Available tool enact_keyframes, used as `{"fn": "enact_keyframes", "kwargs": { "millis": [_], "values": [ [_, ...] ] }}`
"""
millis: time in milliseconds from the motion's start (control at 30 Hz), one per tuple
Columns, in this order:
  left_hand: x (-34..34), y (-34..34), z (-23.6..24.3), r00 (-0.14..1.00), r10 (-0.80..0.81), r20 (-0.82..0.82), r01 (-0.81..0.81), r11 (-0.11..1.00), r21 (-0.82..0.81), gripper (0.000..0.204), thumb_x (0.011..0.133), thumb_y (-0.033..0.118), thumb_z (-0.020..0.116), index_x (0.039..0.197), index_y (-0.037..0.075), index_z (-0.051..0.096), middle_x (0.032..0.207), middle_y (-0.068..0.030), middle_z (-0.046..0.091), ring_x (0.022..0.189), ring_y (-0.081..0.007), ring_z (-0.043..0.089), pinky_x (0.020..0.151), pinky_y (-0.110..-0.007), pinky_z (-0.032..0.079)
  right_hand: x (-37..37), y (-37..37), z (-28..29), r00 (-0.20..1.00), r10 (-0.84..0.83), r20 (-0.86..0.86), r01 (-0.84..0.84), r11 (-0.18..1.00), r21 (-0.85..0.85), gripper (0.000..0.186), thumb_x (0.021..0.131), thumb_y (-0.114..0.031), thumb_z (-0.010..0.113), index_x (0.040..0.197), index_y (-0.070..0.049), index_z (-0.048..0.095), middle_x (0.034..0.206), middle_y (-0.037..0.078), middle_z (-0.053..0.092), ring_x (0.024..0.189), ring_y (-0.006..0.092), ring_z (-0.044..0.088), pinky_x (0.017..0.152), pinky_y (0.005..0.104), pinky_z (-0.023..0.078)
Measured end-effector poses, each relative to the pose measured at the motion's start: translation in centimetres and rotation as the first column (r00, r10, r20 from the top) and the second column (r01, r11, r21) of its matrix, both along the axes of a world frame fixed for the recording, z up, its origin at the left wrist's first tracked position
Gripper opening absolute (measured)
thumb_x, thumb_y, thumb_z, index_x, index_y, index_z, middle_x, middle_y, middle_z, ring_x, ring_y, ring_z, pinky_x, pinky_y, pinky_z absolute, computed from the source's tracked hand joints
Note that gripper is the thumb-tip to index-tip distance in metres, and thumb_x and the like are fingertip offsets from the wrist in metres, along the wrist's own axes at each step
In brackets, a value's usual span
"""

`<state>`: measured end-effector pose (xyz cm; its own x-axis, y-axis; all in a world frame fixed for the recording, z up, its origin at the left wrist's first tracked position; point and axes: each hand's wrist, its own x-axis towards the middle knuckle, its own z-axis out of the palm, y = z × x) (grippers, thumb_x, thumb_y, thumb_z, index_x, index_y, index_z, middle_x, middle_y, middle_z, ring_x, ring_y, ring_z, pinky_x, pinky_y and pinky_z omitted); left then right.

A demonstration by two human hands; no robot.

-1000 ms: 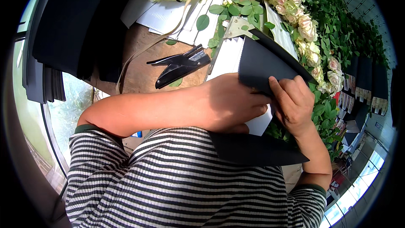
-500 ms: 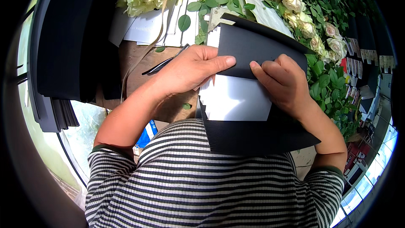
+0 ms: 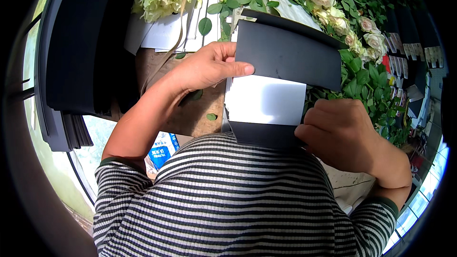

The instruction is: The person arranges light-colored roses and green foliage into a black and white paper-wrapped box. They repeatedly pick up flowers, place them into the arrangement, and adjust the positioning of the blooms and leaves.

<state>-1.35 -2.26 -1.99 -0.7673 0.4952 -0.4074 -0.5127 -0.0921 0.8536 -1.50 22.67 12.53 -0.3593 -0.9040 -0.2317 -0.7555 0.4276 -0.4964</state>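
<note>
A folded black sheet [image 3: 288, 52], like thin card, lies partly over a stack of white sheets [image 3: 266, 102]. My left hand [image 3: 212, 68] grips its left edge, thumb on top and fingers underneath. Below the white part, toward my body, runs a black ribbed flap [image 3: 266, 133]. My right hand [image 3: 338, 133] is closed at the right end of this flap, thumb and curled fingers pressed together by its edge. What exactly lies inside those fingers is mostly hidden.
Cream and pink roses [image 3: 328, 0] with green leaves [image 3: 362, 85] ring the far and right sides. White corrugated sheets [image 3: 166, 33] and a tan strap [image 3: 181, 31] lie on the brown tabletop [image 3: 200, 114]. Tall black sheets [image 3: 81, 47] stand at left.
My right hand has left the upper black panel and moved down and right to the lower flap's end. That flap now shows narrower. My left hand keeps its grip, shifted slightly left.
</note>
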Motion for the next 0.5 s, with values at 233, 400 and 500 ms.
{"fn": "enact_keyframes", "kwargs": {
  "millis": [233,400,500],
  "values": [
    [-0.5,-0.2,-0.6,0.996,-0.055,-0.066,0.060,0.995,0.076,0.024,0.090,0.018,0.069,0.108,0.003,0.068,0.073,0.0057,0.060,0.064,-0.0016,0.049,0.063,-0.019,0.042,-5.3,0.0,-5.9,0.992,-0.116,0.042,0.121,0.981,-0.151,0.017,0.079,-0.016,0.069,0.075,-0.002,0.060,0.069,0.010,0.057,0.065,0.0337,0.056,0.056,0.0421,0.044],
    [0.0,0.3,-0.6,1.000,0.022,-0.007,-0.022,0.997,0.079,0.019,0.093,0.019,0.063,0.106,0.005,0.066,0.074,0.0055,0.059,0.062,-0.0030,0.049,0.061,-0.020,0.042,-6.9,-0.5,-7.8,0.971,-0.115,0.209,0.142,0.983,-0.120,0.019,0.082,-0.012,0.070,0.074,0.000,0.058,0.067,0.012,0.055,0.063,0.0306,0.055,0.056,0.0374,0.043],
    [-0.1,0.1,-0.8,0.994,0.038,0.102,-0.035,0.999,-0.031,0.025,0.096,0.031,0.059,0.089,0.007,0.063,0.068,0.0066,0.053,0.053,-0.0033,0.041,0.049,-0.019,0.033,-6.6,-0.2,-8.4,0.948,-0.147,0.281,0.188,0.974,-0.124,0.022,0.082,-0.014,0.070,0.073,0.000,0.057,0.065,0.011,0.054,0.061,0.0290,0.054,0.056,0.0364,0.042]
  ]
}}
